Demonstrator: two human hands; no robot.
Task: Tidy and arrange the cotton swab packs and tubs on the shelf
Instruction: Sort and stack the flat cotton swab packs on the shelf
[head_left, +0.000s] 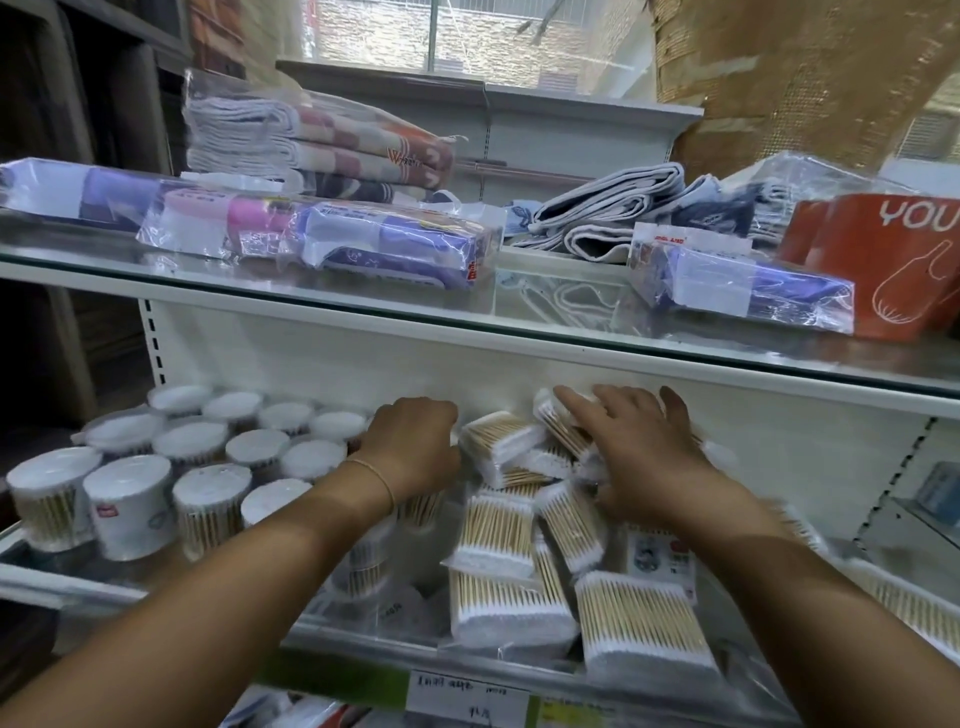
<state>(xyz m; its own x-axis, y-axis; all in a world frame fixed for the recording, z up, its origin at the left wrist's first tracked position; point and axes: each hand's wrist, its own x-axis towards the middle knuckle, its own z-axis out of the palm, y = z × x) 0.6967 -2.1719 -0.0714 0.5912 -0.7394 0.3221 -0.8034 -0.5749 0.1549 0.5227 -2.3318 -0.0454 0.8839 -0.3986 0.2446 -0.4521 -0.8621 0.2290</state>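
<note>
1. Reaching into the lower shelf (62, 579), we have both bare arms stretched forward over the stock.
2. Our left hand (415, 441) sits where the tubs meet the packs, knuckles up and fingers curled downward. The fingertips are hidden, so we cannot tell whether its grip closes on anything.
3. Our right hand (639, 452) lies on top of the heap of packs with its grip spread and its fingers straight and fanned. The index finger rests on a tilted pack (558, 423) near the back wall.
4. The cotton swab tubs (192, 441) stand upright in close rows on the left part of that shelf, white lids up.
5. The cotton swab packs (498, 525) fill the middle and right part in a loose pile, flat or tilted at mixed angles and overlapping. One large pack (644, 618) lies at the front edge.
6. A thin bracelet (375, 475) circles our left wrist.
7. On the glass upper shelf (363, 306) we see purple wrapped packets (395, 249), folded towels (311, 140) in clear plastic, grey folded cloths (608, 208) and, at the right, an orange box (883, 260).
8. A handwritten price label (467, 701) sits on the front rail below the packs.
</note>
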